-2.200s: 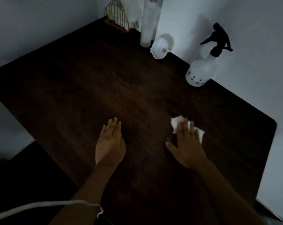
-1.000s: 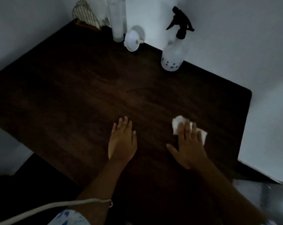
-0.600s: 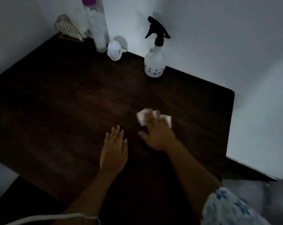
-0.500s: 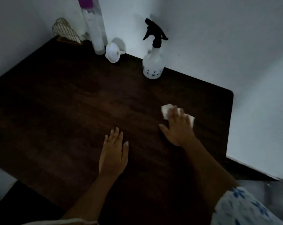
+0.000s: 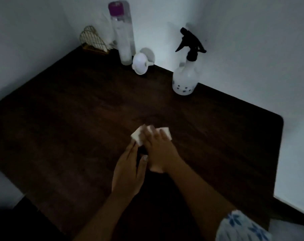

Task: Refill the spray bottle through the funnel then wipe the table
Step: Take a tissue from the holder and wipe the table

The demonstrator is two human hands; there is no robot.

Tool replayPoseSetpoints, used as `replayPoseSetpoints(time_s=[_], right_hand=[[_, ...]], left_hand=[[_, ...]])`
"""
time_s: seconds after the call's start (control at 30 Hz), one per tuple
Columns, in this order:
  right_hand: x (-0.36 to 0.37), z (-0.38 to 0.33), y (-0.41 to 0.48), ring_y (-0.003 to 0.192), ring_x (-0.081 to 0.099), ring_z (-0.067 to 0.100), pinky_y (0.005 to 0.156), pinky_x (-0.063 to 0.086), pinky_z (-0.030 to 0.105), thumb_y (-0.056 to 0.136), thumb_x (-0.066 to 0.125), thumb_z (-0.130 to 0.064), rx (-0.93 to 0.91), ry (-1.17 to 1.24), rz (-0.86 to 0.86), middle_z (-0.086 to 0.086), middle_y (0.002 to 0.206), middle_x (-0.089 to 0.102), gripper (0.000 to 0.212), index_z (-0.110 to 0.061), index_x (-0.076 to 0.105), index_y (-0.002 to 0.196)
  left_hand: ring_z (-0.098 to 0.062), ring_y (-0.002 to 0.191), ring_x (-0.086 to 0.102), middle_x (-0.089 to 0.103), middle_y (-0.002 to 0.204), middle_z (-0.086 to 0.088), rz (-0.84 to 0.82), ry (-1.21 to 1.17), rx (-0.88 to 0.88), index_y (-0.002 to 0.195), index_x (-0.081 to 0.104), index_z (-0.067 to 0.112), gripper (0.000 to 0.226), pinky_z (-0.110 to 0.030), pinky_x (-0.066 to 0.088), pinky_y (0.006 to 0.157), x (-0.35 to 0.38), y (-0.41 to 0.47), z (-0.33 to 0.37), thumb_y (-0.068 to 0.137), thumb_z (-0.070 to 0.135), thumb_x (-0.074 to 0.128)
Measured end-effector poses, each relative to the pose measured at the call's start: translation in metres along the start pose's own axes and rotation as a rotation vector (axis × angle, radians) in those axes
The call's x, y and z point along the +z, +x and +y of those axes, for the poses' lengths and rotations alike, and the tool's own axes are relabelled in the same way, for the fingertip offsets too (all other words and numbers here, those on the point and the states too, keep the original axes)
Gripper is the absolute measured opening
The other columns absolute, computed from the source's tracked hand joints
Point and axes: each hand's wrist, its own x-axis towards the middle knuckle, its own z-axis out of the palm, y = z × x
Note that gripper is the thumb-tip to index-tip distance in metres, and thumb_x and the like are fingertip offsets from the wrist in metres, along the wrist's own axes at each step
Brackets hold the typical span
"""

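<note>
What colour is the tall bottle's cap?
Purple; the cap shows best in the head view.

On the table (image 5: 60,127), a rack (image 5: 93,41), tall bottle (image 5: 124,40), funnel (image 5: 139,64) and spray bottle (image 5: 185,80) line the back, left to right.

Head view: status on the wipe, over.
Right hand flat on cloth, pressing it to the table. Left hand flat alongside. Spray bottle and funnel by the wall, out of the way.
</note>
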Motion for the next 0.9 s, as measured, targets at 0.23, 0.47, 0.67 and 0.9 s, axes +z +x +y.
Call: replayPoseSetpoints(time_s=[0.23, 0.47, 0.67, 0.9], right_hand=[[-0.004, 0.047, -0.015, 0.143, -0.005, 0.035, 0.116, 0.005, 0.048, 0.085, 0.02, -0.065, 0.58, 0.072, 0.118, 0.018, 0.156, -0.006, 0.088, -0.007, -0.002, 0.148], [-0.003, -0.068, 0.031, 0.14, -0.022, 0.033, 0.11, -0.016, 0.045, 0.091, 0.038, -0.048, 0.111, 0.054, -0.021, 0.013, 0.154, -0.02, 0.083, -0.01, -0.009, 0.148], [-0.019, -0.041, 0.148, 0.144, -0.008, 0.027, 0.115, -0.001, 0.046, 0.096, 0.029, -0.047, -0.045, 0.052, 0.005, 0.002, 0.158, -0.005, 0.065, -0.019, 0.005, 0.149], [-0.02, 0.027, 0.084, 0.144, -0.006, 0.031, 0.115, 0.002, 0.046, 0.09, 0.024, -0.06, 0.511, 0.095, 0.119, 0.013, 0.157, -0.006, 0.08, -0.012, -0.001, 0.149]], left_hand=[[-0.001, 0.134, 0.021, 0.021, 0.146, 0.013, 0.017, 0.066, -0.006, 0.14, 0.036, 0.014, 0.079, -0.016, 0.018, 0.105, -0.014, 0.012, -0.03, 0.084, 0.066, 0.016], [-0.005, 0.136, 0.02, 0.021, 0.147, 0.003, 0.261, -0.178, -0.143, 0.139, 0.033, 0.006, 0.087, -0.009, 0.016, 0.106, -0.016, 0.016, -0.034, 0.085, 0.071, 0.013], [-0.005, 0.14, 0.004, 0.01, 0.151, 0.008, 0.16, -0.107, -0.114, 0.144, 0.022, 0.01, 0.088, -0.031, 0.018, 0.114, -0.013, 0.017, -0.038, 0.083, 0.072, 0.008], [-0.008, 0.141, 0.004, 0.006, 0.15, 0.005, 0.034, 0.049, -0.083, 0.144, 0.019, 0.009, 0.084, -0.023, 0.004, 0.116, -0.011, 0.022, -0.039, 0.086, 0.065, -0.003]])
